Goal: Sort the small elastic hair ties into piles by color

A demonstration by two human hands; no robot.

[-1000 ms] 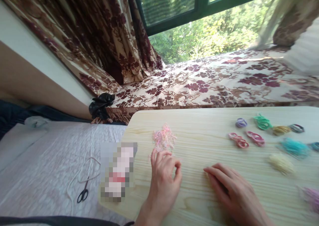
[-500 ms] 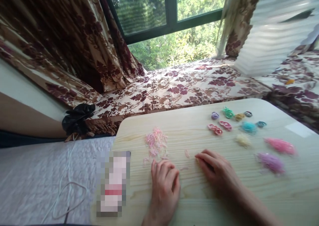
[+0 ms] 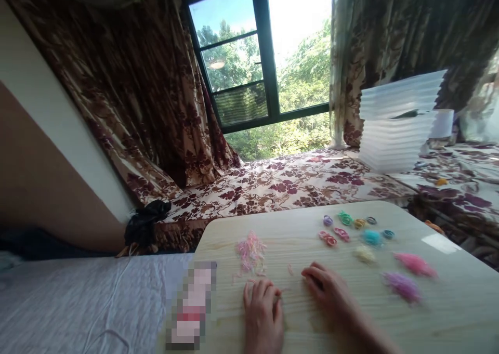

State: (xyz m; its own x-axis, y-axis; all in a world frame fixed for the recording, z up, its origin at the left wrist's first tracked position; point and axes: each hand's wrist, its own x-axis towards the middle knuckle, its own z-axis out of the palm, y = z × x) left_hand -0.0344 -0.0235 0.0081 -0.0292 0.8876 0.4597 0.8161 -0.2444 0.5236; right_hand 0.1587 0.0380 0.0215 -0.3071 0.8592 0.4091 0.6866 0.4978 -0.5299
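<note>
My left hand lies palm down on the wooden table, its fingers a little apart and slightly bent, just below a loose pile of small pink elastic bands. To its right, my right hand rests on its side with fingers curled and tips together; whether something small is between them cannot be seen. A single pink band lies on the tabletop just left of my right fingertips. Near my left fingertips are a few stray pink strands.
On the table's right side lie small coloured hair ties, a teal bundle, a cream bundle, a pink bundle and a purple bundle. A blurred-out flat object lies at the left edge. A window stands behind.
The view has tilted up, so the table and hands sit lower in the picture and more window shows. Both hands stay in nearly the same places on the table.
</note>
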